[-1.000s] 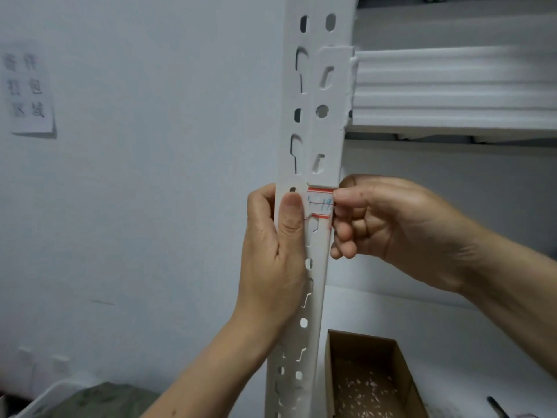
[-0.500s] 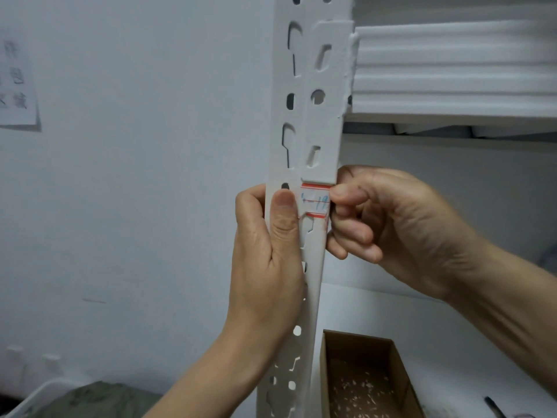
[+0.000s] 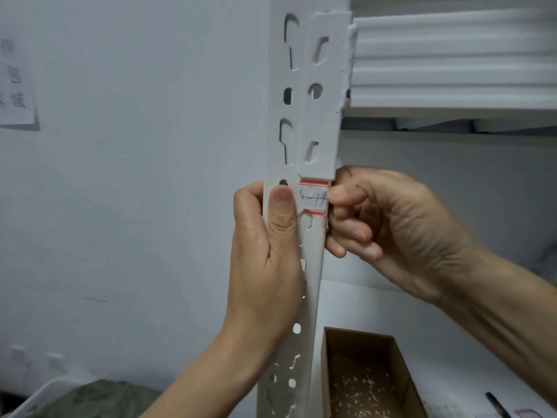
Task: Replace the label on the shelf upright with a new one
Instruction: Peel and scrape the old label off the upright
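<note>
Two hands working: left hand (image 3: pixel 265 251) gripping vertical white perforated shelf upright (image 3: pixel 304 86); right hand (image 3: pixel 391 230) pinching right edge of small rectangular paper label (image 3: pixel 313 197), red bands running horizontally across upright.

Grips the white perforated metal shelf upright (image 3: pixel 324 122) with the left hand (image 3: pixel 265 251), thumb pressed flat up its face. Seems to pinch the right edge of the white red-striped paper label (image 3: pixel 312 196) with the right hand (image 3: pixel 391 230), fingers curled, both forearms raised.
</note>
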